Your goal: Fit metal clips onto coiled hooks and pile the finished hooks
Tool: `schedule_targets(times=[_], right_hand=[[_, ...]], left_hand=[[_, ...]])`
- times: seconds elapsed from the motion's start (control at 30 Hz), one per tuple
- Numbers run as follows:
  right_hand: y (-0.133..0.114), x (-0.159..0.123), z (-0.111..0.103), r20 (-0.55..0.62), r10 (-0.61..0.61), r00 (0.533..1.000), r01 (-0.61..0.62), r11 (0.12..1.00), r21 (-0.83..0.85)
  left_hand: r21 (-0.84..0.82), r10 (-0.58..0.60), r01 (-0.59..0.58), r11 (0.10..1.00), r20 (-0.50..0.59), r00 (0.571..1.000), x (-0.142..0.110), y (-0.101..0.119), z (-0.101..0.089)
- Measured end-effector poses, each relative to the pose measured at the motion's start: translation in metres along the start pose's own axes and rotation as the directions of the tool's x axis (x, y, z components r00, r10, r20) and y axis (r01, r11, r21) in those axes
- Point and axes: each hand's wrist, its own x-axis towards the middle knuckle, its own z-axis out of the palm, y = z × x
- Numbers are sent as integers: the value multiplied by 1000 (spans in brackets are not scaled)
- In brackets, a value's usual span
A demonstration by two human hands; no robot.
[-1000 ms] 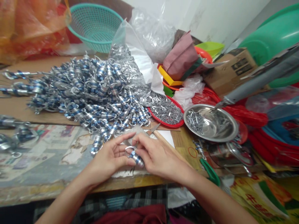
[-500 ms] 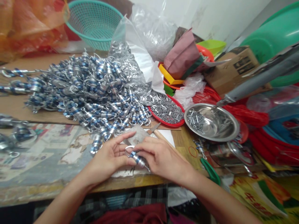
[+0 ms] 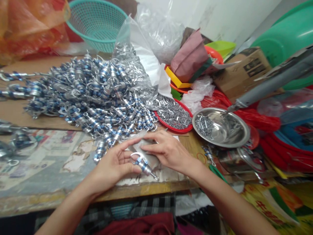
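My left hand [image 3: 114,164] pinches a small blue-and-silver metal fitting [image 3: 143,164] between thumb and fingers. The fitting has a curved silver loop at its upper end and a pin with a small ring pointing down to the right. Just above it, my right hand [image 3: 168,150] reaches over a grey flat block [image 3: 149,159], fingers stretched out and apart; I see nothing held in them. The knife lying there is now hidden under this hand. Beyond the left hand lies a big pile of similar blue-and-silver fittings [image 3: 80,85].
A red tray [image 3: 188,130] of small metal pieces and a steel bowl [image 3: 230,143] with pins stand at the right. A grey metal bar [image 3: 271,80] slants above the bowl. Behind are a teal basket [image 3: 97,40], plastic bags [image 3: 161,32] and a cardboard box [image 3: 244,71].
My right hand has let go of the fitting and moved up over the grey block, covering the knife. The left hand still holds the fitting in nearly the same place.
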Motion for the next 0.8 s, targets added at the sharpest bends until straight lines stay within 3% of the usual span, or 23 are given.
schedule_targets(times=[0.1, 0.2, 0.37, 0.47, 0.53, 0.67, 0.8], right_hand=[[5, -4, 4, -88, 42, 995, -37, 997, 63], [1, -8, 3, -89, 206, 975, -190, 969, 158], [-2, -10, -2, -32, 486, 873, -475, 864, 168], [1, -10, -4, -26, 565, 825, -551, 814, 185], [-3, -10, -6, -61, 515, 855, -502, 851, 154], [-27, -8, -6, -71, 243, 967, -244, 970, 1], [-49, -6, 2, 11, 96, 995, -91, 968, -232]], left_hand=[[17, -11, 11, 1000, -32, 999, 1, 0, 0], [29, -14, 15, 999, -44, 999, 1, -1, -1], [24, 8, -7, 1000, -10, 1000, 2, -2, -3], [28, 12, -11, 1000, -2, 1000, 1, -2, -3], [28, 13, -13, 1000, -5, 1000, 0, -2, -2], [13, 18, -18, 1000, -2, 1000, 1, -2, -2], [0, 23, -23, 1000, 13, 1000, 1, -3, -2]])
